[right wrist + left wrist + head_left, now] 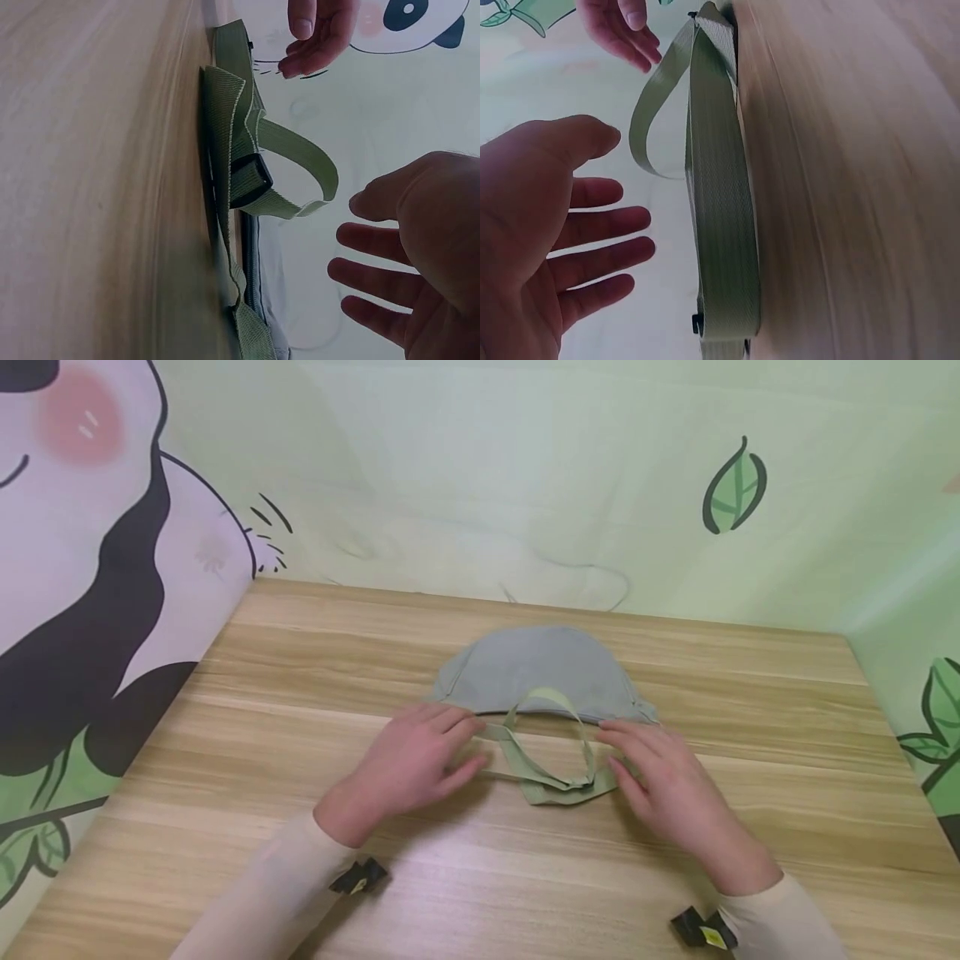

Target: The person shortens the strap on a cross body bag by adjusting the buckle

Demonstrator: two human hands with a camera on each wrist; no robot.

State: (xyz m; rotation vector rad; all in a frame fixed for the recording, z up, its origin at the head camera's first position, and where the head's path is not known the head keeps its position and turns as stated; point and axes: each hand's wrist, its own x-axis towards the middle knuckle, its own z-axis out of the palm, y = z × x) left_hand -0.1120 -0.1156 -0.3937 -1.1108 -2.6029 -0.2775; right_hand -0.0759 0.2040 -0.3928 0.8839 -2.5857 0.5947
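Fingers (604, 223) of the left hand (416, 760) are spread and hold nothing, at nine o'clock of the green strap (720, 180); the right hand (667, 785), at four o'clock, has likewise its fingers straight and loose, apart from the strap. Thumbs are on the side nearer the person, forearms coming from eight and four o'clock. At twelve o'clock of the strap, the grey bag (543, 668) lies on the bench (480, 877).
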